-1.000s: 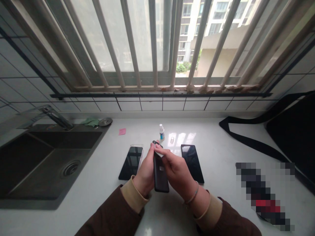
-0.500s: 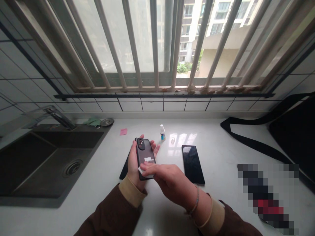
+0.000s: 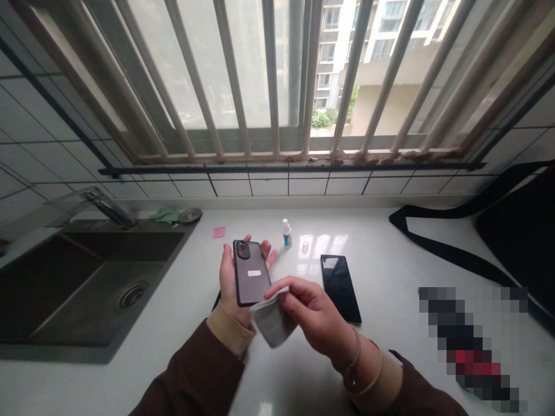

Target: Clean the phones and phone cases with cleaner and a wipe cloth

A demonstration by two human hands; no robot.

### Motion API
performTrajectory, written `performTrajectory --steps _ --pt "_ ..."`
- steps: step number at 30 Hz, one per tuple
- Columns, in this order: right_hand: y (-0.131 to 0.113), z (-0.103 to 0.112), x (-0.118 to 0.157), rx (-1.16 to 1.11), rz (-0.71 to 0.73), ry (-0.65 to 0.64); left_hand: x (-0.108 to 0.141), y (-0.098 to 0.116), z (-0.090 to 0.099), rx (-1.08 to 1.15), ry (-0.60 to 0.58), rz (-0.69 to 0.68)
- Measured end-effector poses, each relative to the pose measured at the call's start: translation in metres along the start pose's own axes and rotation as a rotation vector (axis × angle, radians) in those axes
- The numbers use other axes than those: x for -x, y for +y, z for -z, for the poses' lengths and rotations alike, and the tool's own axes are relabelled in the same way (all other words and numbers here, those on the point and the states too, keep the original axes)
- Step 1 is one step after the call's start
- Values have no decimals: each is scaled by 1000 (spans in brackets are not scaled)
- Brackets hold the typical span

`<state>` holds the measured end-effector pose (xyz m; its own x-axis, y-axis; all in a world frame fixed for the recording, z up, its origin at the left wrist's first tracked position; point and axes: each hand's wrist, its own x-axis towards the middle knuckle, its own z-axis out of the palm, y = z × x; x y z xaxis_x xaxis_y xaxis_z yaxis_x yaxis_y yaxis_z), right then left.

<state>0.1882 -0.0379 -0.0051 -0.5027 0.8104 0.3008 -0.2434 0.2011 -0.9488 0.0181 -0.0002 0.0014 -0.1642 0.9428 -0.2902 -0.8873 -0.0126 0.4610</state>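
My left hand (image 3: 229, 280) is wrapped round a phone case (image 3: 256, 289) with a dark rim and a smoky see-through back; whether a phone sits inside I cannot tell. Its camera cutout is at the top left, and a small white label shows mid-back. Between the thumb and fingers of my right hand (image 3: 314, 312) hangs a grey cloth (image 3: 274, 323), close by the case's lower right corner. Behind the hands stands a small white spray bottle (image 3: 287, 234), with a clear cap (image 3: 305, 247) lying to its right. A dark tablet (image 3: 340, 289) rests right of my hands.
A dark sink (image 3: 91, 289) with a chrome faucet (image 3: 113, 209) lies at the left. Near its corner are a green cloth (image 3: 167, 215) and a metal strainer (image 3: 189, 215). A pink sticky note (image 3: 219, 232) is on the counter. A black bag strap (image 3: 451, 254) curves at the right.
My right hand has lifted off the back of the case and moved right and slightly down, and the cloth now hangs loosely from it. The left hand has shifted slightly left with the case.
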Motion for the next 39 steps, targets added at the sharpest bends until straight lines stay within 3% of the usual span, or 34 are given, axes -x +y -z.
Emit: performTrajectory --steps 5,7,10,12,15,20,34,36,39 --pt "22 15 -18 -276 -84 503 3 -1 -6 -39 -144 220" --pt "23 23 -23 -251 -71 639 6 -4 -9 -77 -196 279" --pt "18 31 -21 -23 16 718 9 -11 -9 -135 -238 345" --pt "13 30 -15 245 127 687 10 -16 -8 -154 -243 380" --pt "11 23 -9 609 301 460 9 -23 -6 -125 -241 416" --pt "19 13 -11 905 355 187 9 -28 -3 -126 -233 378" --pt "-11 -4 5 663 424 -161 -1 2 -4 -85 -1 93" --pt "-14 -6 7 613 441 -137 1 3 -7 -85 4 80" --pt "-16 -4 7 490 384 23 2 2 -9 -122 -15 98"
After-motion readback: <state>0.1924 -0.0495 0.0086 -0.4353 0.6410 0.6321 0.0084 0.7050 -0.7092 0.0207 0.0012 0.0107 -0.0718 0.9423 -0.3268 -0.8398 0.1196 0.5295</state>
